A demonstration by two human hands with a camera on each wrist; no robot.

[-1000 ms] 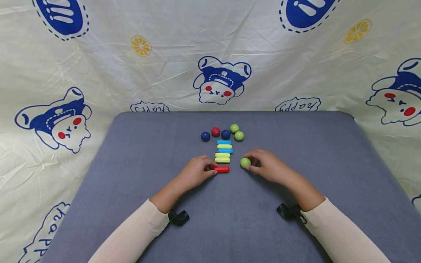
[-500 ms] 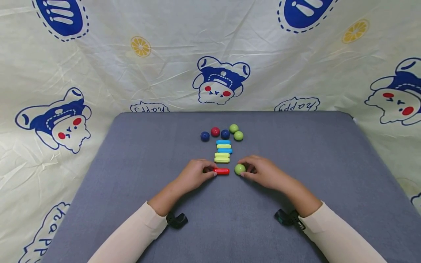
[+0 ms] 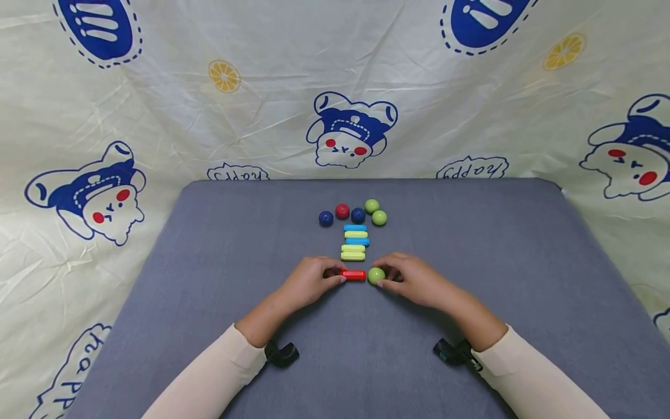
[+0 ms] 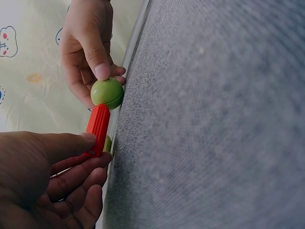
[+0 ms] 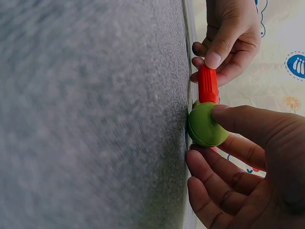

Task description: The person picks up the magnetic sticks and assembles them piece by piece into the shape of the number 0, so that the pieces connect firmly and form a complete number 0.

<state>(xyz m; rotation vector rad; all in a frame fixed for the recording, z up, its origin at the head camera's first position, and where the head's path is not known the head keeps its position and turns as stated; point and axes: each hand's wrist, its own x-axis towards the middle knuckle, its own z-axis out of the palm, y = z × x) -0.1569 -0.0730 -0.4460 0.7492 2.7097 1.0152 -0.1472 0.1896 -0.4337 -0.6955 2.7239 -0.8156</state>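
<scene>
The left hand (image 3: 307,280) pinches the red stick (image 3: 356,275) by one end; the right hand (image 3: 419,280) grips the green ball (image 3: 376,276) right by the other (contact is hard to judge), near the yellow sticks (image 3: 353,256). Aligning stick with ball's centre seems wisest.

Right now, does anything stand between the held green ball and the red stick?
Nothing visible does; the right hand holds the green ball just beside the free end of the red stick in the left hand.
</scene>
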